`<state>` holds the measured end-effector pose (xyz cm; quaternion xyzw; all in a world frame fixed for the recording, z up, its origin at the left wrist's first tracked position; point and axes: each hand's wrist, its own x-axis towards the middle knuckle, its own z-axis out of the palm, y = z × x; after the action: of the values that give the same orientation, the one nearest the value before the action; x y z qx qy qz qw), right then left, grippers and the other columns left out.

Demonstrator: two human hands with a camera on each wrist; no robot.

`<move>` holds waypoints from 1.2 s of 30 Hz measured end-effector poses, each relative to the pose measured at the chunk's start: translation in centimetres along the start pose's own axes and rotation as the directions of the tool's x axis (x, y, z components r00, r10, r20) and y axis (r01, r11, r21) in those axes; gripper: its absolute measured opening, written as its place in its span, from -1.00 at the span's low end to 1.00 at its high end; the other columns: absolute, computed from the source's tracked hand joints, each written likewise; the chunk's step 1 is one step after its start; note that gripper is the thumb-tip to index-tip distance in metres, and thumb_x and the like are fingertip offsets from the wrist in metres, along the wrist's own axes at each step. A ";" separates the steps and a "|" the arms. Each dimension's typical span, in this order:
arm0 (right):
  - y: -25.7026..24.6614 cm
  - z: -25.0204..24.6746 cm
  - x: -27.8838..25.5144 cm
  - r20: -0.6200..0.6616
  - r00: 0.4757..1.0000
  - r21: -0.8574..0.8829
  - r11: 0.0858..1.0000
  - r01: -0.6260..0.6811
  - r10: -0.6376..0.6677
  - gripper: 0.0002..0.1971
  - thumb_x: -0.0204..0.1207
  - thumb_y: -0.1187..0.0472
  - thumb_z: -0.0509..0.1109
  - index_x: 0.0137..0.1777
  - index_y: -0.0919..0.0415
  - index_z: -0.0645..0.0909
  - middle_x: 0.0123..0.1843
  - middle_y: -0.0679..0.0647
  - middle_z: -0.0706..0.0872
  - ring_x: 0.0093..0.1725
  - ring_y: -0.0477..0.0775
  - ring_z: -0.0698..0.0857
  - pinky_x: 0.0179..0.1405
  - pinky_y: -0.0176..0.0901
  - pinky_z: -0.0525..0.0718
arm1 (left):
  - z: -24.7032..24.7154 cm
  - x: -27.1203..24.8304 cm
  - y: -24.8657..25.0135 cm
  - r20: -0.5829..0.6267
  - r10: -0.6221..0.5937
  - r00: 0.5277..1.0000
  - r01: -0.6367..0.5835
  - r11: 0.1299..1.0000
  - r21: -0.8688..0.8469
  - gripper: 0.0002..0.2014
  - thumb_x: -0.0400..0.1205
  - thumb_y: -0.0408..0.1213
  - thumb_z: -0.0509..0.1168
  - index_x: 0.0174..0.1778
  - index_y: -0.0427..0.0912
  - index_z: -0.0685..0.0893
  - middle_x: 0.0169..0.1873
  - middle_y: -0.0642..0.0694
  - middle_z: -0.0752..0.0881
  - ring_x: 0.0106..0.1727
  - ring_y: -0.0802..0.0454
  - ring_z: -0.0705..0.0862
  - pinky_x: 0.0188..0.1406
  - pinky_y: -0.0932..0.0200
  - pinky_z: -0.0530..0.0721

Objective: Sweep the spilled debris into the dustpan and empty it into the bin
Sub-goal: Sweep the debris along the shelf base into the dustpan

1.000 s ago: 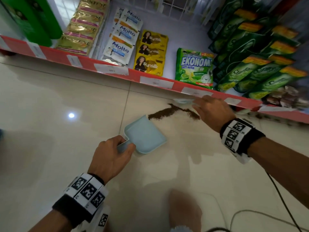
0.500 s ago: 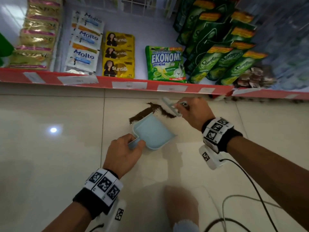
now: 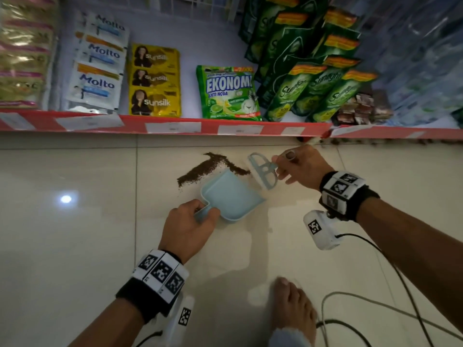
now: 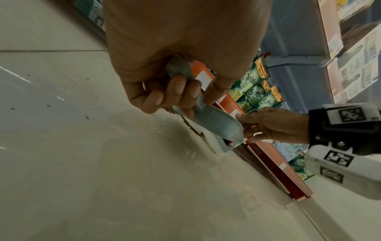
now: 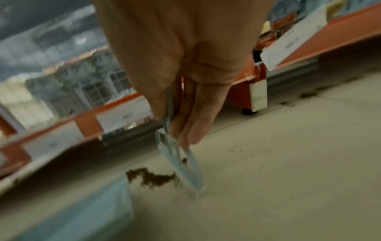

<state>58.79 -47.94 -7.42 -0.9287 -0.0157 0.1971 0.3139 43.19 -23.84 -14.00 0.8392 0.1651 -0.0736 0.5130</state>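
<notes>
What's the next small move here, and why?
Probably draw the brush in the right hand leftward through the debris toward the dustpan. The left hand holds the pan's open edge against the pile, the brush sits at the pile's right end, and the pan looks empty.

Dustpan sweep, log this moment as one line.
left hand holds dustpan on floor | right hand holds brush beside debris | dustpan empty

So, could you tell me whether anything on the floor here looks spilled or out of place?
Yes: dark granular debris lies spilled on the pale floor tiles just below the red shelf edge, in an angled streak at the dustpan mouth. More specks sit under the shelf further right.
</notes>
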 end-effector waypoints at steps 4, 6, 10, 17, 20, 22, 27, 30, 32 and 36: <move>-0.5 -1.2 0.7 0.023 1.000 0.060 0.998 0.015 -0.016 -0.70 0.70 0.14 0.32 0.00 0.43 0.69 -0.19 0.30 0.77 -0.20 0.21 0.78 -0.29 0.09 0.83 | -0.4 -0.2 -0.2 -0.021 -0.026 0.999 0.026 1.000 0.010 -0.68 0.55 -0.03 0.37 -0.45 -0.10 0.56 -0.56 0.03 0.59 -0.51 0.12 0.51 -0.52 0.27 0.39; -0.7 -1.8 1.3 -0.043 0.987 -0.189 0.971 0.144 -0.155 -0.74 0.70 0.22 0.29 -0.04 0.41 0.71 -0.19 0.32 0.79 -0.20 0.33 0.78 -0.23 0.22 0.80 | -0.6 -0.3 -0.3 -0.041 -0.031 0.999 0.032 0.999 0.038 -0.67 0.55 -0.02 0.36 -0.45 -0.11 0.55 -0.57 0.03 0.59 -0.51 0.14 0.50 -0.54 0.28 0.36; -1.8 -0.3 1.4 -0.007 0.962 -0.598 0.772 0.216 -0.274 -0.68 0.69 0.13 0.26 -0.06 0.37 0.73 -0.09 0.35 0.79 -0.10 0.36 0.72 -0.11 0.10 0.65 | -0.8 -0.9 -0.4 -0.065 -0.037 0.997 0.042 0.996 0.082 -0.66 0.56 -0.04 0.36 -0.48 -0.08 0.50 -0.58 0.02 0.57 -0.52 0.13 0.49 -0.53 0.25 0.35; -2.2 5.2 -1.1 0.194 0.921 -0.538 0.749 0.388 -0.338 -0.61 0.75 0.01 0.16 -0.04 0.27 0.69 -0.09 0.21 0.71 -0.10 0.29 0.66 -0.17 -0.03 0.48 | -0.8 -1.6 -0.3 -0.115 -0.030 0.993 0.040 0.996 0.080 -0.66 0.57 -0.06 0.37 -0.44 -0.16 0.54 -0.56 -0.03 0.60 -0.50 0.07 0.51 -0.51 0.20 0.41; -2.1 3.6 -0.2 0.114 0.876 -0.566 0.694 0.444 -0.468 -0.64 0.73 0.03 0.18 -0.10 0.24 0.69 -0.11 0.24 0.73 -0.10 0.34 0.69 -0.13 0.10 0.60 | -1.2 -2.3 -0.6 -0.149 -0.038 0.988 0.054 0.993 0.101 -0.67 0.57 -0.04 0.37 -0.40 -0.17 0.57 -0.54 -0.04 0.63 -0.49 0.05 0.55 -0.51 0.19 0.46; -2.3 2.3 0.7 -0.005 0.867 -0.617 0.684 0.389 -0.498 -0.68 0.71 0.05 0.22 -0.07 0.25 0.70 -0.10 0.29 0.76 -0.12 0.37 0.72 -0.16 0.12 0.61 | -1.5 -2.8 -1.0 -0.167 -0.038 0.985 0.058 0.992 0.112 -0.67 0.58 -0.03 0.37 -0.41 -0.15 0.57 -0.56 -0.02 0.62 -0.50 0.09 0.54 -0.50 0.21 0.47; -3.7 3.8 2.7 0.066 0.890 -0.708 0.607 0.360 -0.450 -0.66 0.74 0.07 0.20 0.06 0.30 0.72 0.00 0.29 0.78 -0.05 0.35 0.74 -0.13 0.04 0.62 | -2.8 -4.6 -2.2 -0.256 -0.095 0.962 0.129 0.984 0.121 -0.64 0.56 -0.02 0.37 -0.43 -0.19 0.55 -0.60 -0.03 0.58 -0.55 0.14 0.47 -0.53 0.26 0.45; -4.2 5.6 2.0 0.229 0.851 -0.601 0.618 0.506 -0.473 -0.64 0.76 0.06 0.17 0.03 0.27 0.72 -0.07 0.23 0.74 -0.10 0.31 0.71 -0.16 0.01 0.57 | -3.3 -5.7 -2.3 -0.286 -0.128 0.950 0.163 0.981 0.102 -0.62 0.54 0.02 0.36 -0.43 -0.21 0.56 -0.61 -0.03 0.58 -0.58 0.17 0.47 -0.56 0.31 0.42; -4.4 6.4 0.9 0.292 0.805 -0.489 0.642 0.590 -0.517 -0.63 0.75 0.03 0.18 -0.04 0.25 0.72 -0.18 0.18 0.69 -0.18 0.27 0.66 -0.20 0.02 0.53 | -3.6 -6.5 -2.5 -0.298 -0.128 0.946 0.162 0.982 0.092 -0.63 0.55 0.00 0.37 -0.42 -0.21 0.57 -0.60 -0.03 0.59 -0.58 0.18 0.47 -0.56 0.33 0.43; -4.5 6.3 0.1 0.211 0.734 -0.382 0.637 0.670 -0.646 -0.70 0.68 0.08 0.28 -0.24 0.17 0.67 -0.36 0.04 0.54 -0.36 0.18 0.57 -0.37 0.00 0.51 | -4.4 -8.1 -3.1 -0.266 -0.151 0.952 0.180 0.980 0.089 -0.64 0.52 0.05 0.33 -0.42 -0.17 0.55 -0.62 0.00 0.57 -0.59 0.17 0.47 -0.58 0.34 0.41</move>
<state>56.95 -40.67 -9.37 -0.8984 -0.4042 0.0857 0.1487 34.34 -20.29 -12.24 0.8521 0.2960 -0.0158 0.4314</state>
